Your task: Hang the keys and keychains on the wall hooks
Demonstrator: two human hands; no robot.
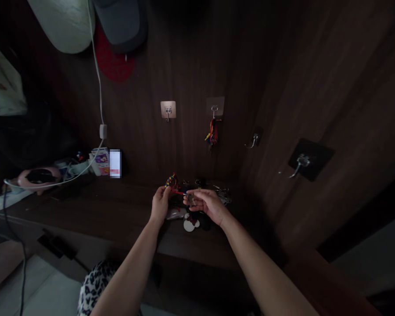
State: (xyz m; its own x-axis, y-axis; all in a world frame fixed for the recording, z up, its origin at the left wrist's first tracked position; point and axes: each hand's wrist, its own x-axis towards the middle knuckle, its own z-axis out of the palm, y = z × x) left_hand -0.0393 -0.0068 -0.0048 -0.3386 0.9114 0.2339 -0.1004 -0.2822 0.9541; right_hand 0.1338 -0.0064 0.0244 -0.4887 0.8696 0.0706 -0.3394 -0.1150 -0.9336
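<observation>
Between the fingertips of my left hand is a multicoloured braided cord, its patterned end sticking up above the fingers. A thin red strand runs from there toward my right hand. Small metal keys rest in the curled fingers of that right hand, partly hidden by them. Both hands are close together over a dark wooden shelf. Beneath them lie a white round-lobed item and a pile of small metal things, too dim to make out singly.
On the back panel, a bare hook sits left of another hook holding a red and yellow cord bunch. Two more hooks project at right. A lit screen, small boxes and a white cable are at left.
</observation>
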